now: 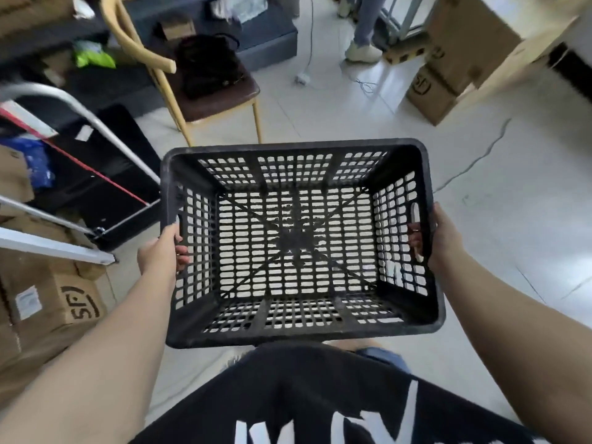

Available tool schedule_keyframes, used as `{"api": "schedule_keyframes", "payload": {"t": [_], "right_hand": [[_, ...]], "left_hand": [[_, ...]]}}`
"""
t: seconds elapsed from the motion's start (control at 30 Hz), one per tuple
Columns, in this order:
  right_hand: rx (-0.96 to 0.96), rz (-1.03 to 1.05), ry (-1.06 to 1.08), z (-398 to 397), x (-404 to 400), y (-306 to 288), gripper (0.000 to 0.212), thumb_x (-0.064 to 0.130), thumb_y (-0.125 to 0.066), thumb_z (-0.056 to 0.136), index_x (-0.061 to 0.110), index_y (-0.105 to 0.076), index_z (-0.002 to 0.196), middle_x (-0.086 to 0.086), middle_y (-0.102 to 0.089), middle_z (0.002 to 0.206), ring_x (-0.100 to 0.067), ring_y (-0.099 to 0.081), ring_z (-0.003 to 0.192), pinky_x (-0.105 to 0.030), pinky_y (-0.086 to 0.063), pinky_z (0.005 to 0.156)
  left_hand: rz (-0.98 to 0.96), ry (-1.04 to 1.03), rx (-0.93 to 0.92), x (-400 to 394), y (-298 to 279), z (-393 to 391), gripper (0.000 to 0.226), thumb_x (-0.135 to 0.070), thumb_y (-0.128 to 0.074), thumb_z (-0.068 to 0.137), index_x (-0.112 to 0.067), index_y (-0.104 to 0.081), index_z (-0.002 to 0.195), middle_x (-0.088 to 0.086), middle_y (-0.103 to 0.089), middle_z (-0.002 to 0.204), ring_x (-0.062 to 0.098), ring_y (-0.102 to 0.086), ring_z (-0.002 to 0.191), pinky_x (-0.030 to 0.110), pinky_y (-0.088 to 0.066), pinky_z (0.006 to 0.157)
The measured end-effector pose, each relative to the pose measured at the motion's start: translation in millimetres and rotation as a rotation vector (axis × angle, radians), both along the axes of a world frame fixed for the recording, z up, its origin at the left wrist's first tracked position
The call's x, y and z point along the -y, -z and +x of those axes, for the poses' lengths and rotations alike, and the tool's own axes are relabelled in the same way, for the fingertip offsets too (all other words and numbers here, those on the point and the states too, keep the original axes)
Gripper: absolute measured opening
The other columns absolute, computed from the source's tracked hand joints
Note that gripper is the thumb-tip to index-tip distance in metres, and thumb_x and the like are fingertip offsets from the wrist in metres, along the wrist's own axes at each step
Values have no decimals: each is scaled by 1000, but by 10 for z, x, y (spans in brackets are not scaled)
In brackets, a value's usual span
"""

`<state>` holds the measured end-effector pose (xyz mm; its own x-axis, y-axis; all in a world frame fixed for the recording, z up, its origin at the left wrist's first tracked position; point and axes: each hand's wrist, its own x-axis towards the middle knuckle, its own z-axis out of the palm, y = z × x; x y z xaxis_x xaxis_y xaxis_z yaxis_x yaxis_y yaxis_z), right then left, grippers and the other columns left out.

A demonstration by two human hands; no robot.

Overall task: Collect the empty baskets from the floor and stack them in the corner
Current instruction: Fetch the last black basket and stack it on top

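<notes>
I hold one black plastic lattice basket (298, 334) level in front of my body, above the light tiled floor. It is empty; the floor shows through its grid bottom. My left hand (161, 251) grips the basket's left side wall, fingers hooked through the handle slot. On the opposite wall my right hand (443, 237) grips the handle slot, fingertips showing inside the basket. No other basket is in view.
A wooden chair (221, 100) with a dark bag on its seat stands just beyond the basket. A black platform trolley (105, 174) and cardboard boxes (54, 309) crowd the left. More boxes (448, 78) stand at the back right. A person's legs (363, 36) and a floor cable (474, 161) lie ahead.
</notes>
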<state>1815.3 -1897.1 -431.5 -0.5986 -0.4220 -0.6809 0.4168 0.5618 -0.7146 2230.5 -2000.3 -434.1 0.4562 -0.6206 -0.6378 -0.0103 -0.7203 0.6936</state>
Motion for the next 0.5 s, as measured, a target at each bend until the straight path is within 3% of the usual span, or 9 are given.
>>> {"api": "schedule_keyframes", "payload": {"t": [0.2, 0.33, 0.5], "right_hand": [[7, -23, 179, -790, -643, -12, 49, 53, -45, 91, 10, -58, 73, -4, -52, 61, -10, -43, 37, -20, -31, 38], [55, -97, 344, -1307, -1020, -42, 46, 52, -48, 92, 11, -54, 72, -1, -47, 61, -7, -38, 35, -18, -26, 34], [17, -138, 541, -1924, -1460, -57, 44, 51, -54, 89, 9, -58, 76, -2, -48, 61, -7, -37, 36, -16, -24, 32]], "left_hand": [[-105, 78, 74, 97, -194, -1041, 35, -43, -58, 83, -13, -57, 63, -7, -50, 32, 6, -41, 24, 11, -29, 30], [-114, 190, 61, 249, -232, -1786, 41, -51, -56, 83, -13, -57, 66, 3, -56, 53, 14, -47, 38, 23, -34, 38], [-69, 448, -16, 466, -205, -2698, 41, -52, -52, 82, -14, -53, 68, 3, -51, 56, 11, -43, 27, 20, -29, 35]]}}
